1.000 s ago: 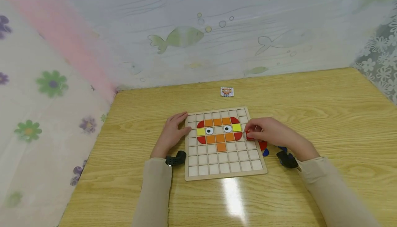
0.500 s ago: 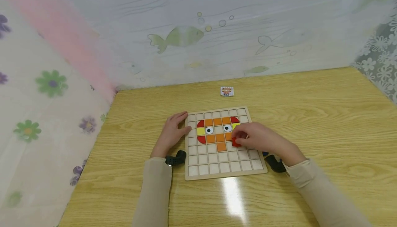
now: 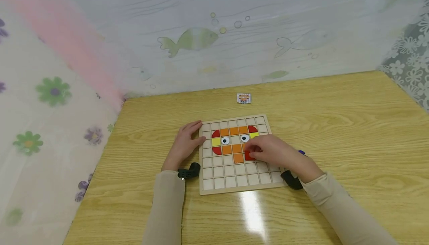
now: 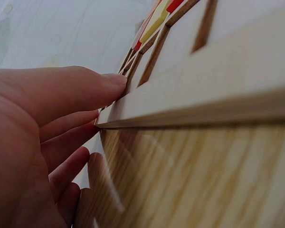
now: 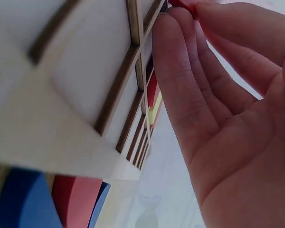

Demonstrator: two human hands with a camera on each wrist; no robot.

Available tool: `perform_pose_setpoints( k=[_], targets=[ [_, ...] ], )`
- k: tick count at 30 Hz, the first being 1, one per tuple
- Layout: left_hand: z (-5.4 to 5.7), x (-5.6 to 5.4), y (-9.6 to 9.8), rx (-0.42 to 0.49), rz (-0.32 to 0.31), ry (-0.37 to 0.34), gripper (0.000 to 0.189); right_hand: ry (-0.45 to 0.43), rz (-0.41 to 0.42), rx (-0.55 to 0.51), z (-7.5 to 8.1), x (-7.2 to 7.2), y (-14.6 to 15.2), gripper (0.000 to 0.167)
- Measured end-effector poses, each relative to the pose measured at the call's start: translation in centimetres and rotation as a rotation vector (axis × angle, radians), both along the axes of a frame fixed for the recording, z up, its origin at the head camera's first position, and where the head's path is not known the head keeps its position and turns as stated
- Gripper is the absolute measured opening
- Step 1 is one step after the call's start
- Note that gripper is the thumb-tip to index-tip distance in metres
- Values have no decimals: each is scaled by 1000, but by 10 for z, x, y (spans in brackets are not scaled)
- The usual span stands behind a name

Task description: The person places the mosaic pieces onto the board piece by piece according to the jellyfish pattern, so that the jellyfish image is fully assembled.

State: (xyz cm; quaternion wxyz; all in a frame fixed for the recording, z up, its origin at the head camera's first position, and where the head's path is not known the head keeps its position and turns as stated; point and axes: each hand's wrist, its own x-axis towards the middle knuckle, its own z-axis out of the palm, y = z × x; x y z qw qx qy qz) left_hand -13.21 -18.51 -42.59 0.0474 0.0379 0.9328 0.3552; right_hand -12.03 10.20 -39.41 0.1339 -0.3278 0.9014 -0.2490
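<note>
Right hand (image 3: 275, 151) now shifts red piece (image 3: 248, 156) to just right of lowest orange tile (image 3: 238, 158), fingers pinching it, so placement looks unfinished

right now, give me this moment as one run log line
left hand: touches grid board edge | right hand: pinches red tile beside lowest orange tile | picture card: beyond grid board

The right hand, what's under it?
The right hand pinches a red piece on or just over the grid board; a yellow piece and an orange piece show partly at its edge. Whatever lies on the board beneath its palm is covered from view.
</note>
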Motion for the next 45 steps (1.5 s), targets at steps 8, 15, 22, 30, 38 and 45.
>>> perform_pose_setpoints(
  k=[8,15,22,30,38,45],
  targets=[
    [2,1,2,1,-6,5,55,52,10,28,1,4,-2,15],
    [2,2,1,-3,-3,2,55,71,-12,33,0,7,-5,16],
    [1,2,2,0,11,0,54,52,-18,23,-1,5,-7,11],
    [1,2,2,0,10,3,54,29,-46,12,4,1,3,13],
    [0,1,1,2,0,17,54,8,-84,-1,15,-7,23,11],
    [-1,0,1,4,2,14,53,5,-82,15,14,-10,43,12]
  ],
)
